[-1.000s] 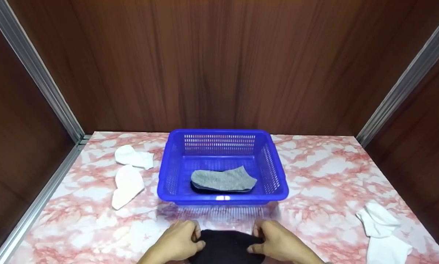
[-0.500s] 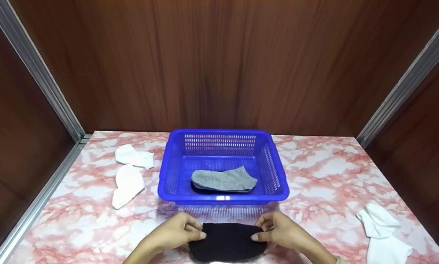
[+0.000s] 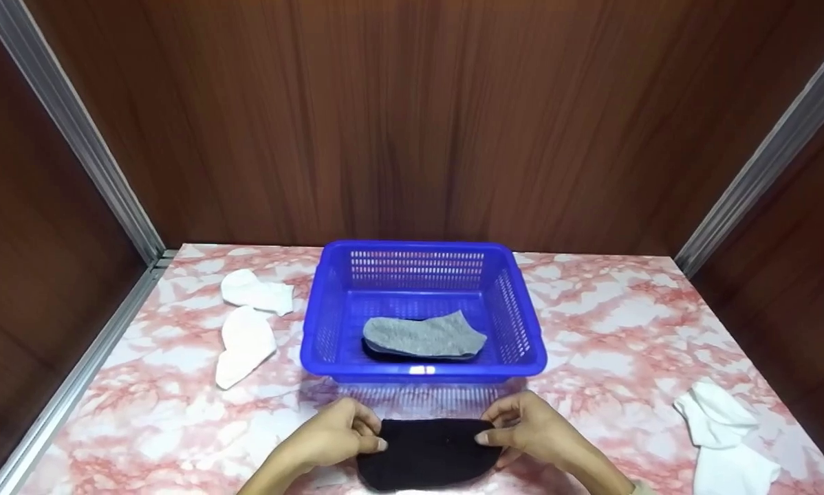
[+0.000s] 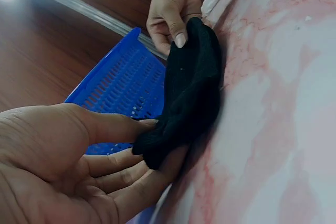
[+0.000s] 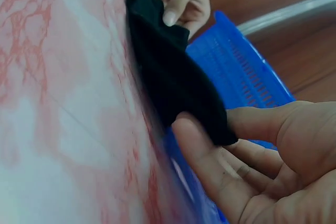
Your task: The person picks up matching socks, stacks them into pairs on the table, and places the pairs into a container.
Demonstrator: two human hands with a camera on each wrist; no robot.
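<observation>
A black sock (image 3: 429, 454), laid out flat and wide, is pinched at both ends in front of the basket. My left hand (image 3: 336, 433) holds its left end between thumb and fingers. At the other end, my right hand (image 3: 532, 433) pinches it the same way. Both wrist views show the black fabric (image 4: 191, 87) spanning the two hands close over the tabletop. Behind it stands a blue perforated basket (image 3: 422, 370), where a grey sock (image 3: 426, 335) lies on top of something dark.
Two white socks (image 3: 257, 292) lie left of the basket on the pink marbled table (image 3: 611, 344). More white socks (image 3: 725, 433) rest at the right. Wooden panels (image 3: 412, 124) with metal edge strips enclose the back and sides.
Both hands have raised the black sock slightly away from the near edge toward the basket, and more of it shows. Over the last half second they hardly move; the view shifts a little.
</observation>
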